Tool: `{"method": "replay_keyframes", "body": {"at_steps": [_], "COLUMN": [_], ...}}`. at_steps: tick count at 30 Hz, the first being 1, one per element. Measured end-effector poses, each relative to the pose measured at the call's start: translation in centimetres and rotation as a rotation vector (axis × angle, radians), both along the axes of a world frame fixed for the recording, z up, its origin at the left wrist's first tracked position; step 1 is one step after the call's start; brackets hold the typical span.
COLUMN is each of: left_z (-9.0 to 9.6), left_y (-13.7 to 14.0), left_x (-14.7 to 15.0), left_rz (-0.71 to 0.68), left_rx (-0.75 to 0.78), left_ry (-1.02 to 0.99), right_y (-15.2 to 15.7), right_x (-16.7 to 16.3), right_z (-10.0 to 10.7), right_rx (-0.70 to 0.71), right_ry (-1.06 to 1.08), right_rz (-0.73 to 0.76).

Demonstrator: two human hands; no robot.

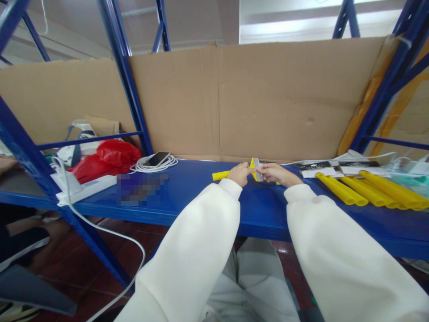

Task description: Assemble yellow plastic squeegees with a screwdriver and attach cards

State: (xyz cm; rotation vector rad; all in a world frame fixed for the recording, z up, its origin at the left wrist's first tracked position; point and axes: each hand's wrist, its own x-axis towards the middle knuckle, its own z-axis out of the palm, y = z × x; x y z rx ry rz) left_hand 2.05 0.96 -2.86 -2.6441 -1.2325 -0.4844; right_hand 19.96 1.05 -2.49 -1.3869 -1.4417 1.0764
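My left hand point(238, 174) is closed around a yellow-handled tool point(220, 175) whose round handle sticks out to the left, just above the blue shelf. The tool's widened yellow head point(252, 163) shows between my hands. Against that head stands a flat grey strip point(258, 170), blade-like in shape. My right hand point(276, 173) pinches this strip from the right, its fingers closed. A bit of yellow shows under my right hand; what it belongs to is hidden.
Several yellow tubes point(375, 190) lie at the right beside black-and-white card packs point(318, 169). A phone point(157, 159) rests on a coiled white cable point(142, 166). Leftward are a white power strip point(87, 189) and red bag point(109, 158). Cardboard point(268, 98) stands behind the blue shelf point(194, 197).
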Motion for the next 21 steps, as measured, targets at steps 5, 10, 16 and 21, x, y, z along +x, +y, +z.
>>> {"method": "replay_keyframes", "body": {"at_steps": [5, 10, 16, 21], "left_z": [0.0, 0.1, 0.2, 0.2], "left_y": [-0.3, -0.4, -0.2, -0.2], "left_x": [0.2, 0.5, 0.4, 0.4], "left_rz": [-0.044, -0.072, -0.098, -0.107], "left_rx": [0.010, 0.058, 0.139, 0.162], "left_ry": [0.009, 0.027, 0.050, 0.061], "right_y": [0.3, 1.0, 1.4, 1.4], "right_x": [0.0, 0.3, 0.5, 0.4], "right_z": [0.1, -0.2, -0.3, -0.2], "right_rx": [0.086, 0.140, 0.255, 0.285], "right_ry": [0.072, 0.077, 0.088, 0.120], "right_rz": [-0.095, -0.090, -0.099, -0.126]}}
